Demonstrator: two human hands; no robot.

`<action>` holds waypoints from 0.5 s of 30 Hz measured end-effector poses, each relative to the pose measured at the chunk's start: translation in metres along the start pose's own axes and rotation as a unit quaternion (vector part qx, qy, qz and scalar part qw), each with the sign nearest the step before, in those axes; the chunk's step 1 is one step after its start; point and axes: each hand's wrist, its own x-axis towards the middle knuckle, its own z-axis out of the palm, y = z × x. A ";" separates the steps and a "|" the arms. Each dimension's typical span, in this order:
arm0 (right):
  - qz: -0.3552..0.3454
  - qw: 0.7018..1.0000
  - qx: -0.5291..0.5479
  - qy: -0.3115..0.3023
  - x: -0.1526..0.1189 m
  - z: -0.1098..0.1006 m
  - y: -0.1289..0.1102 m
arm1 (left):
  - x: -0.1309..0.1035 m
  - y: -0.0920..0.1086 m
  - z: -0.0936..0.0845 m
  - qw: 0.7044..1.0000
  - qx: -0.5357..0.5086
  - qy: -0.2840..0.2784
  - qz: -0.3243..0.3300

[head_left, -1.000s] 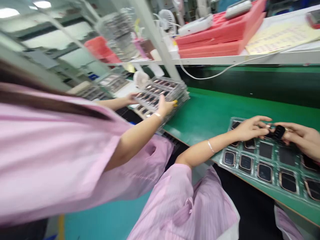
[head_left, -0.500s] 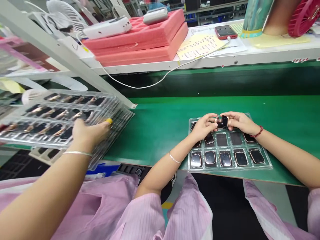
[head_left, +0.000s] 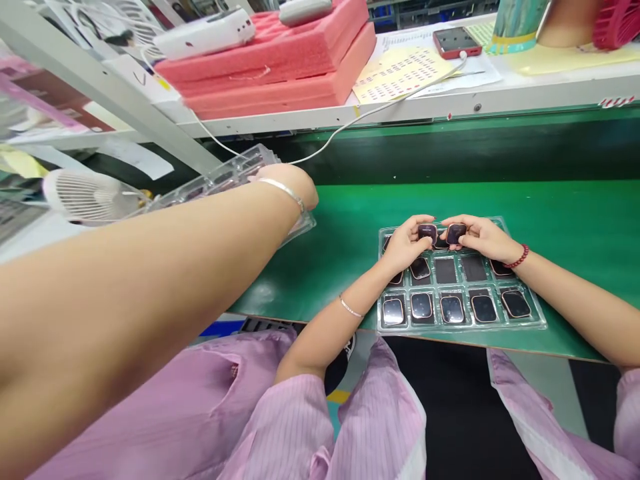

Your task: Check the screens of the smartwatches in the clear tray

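Observation:
My left hand (head_left: 407, 241) pinches a small square smartwatch case (head_left: 427, 231) with a dark face and a gold-coloured rim. My right hand (head_left: 484, 239), with a red bead bracelet at the wrist, grips a similar smartwatch case (head_left: 455, 233). Both cases are held side by side above the far row of a clear plastic tray (head_left: 463, 331). Dark-faced watch cases (head_left: 453, 309) fill the tray's near row. In the middle row, two pockets (head_left: 445, 271) show only their dark bottoms. My hands partly hide the far row.
At left, a co-worker's arm (head_left: 150, 267) reaches across to a stack of clear trays (head_left: 220, 177). A small white fan (head_left: 95, 195) stands beside it. The shelf above the green bench (head_left: 345, 267) carries pink foam blocks (head_left: 270, 73), papers and a phone (head_left: 457, 41).
The case in my right hand has turned so its dark face shows, and the one in my left hand is plainer to see. The co-worker's hand and tray stack have moved right and away.

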 end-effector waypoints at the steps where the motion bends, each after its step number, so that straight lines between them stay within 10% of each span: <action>1: 0.000 1.000 0.000 0.001 0.000 0.000 -0.001 | 0.000 0.001 0.000 1.000 0.001 0.002 -0.002; 10: -0.034 0.989 -0.116 0.086 -0.009 -0.006 -0.007 | -0.009 0.015 0.014 0.988 0.150 -0.007 0.029; 15: -0.102 0.908 -0.399 0.078 -0.038 -0.008 -0.003 | -0.021 0.023 0.040 0.874 0.468 -0.068 0.110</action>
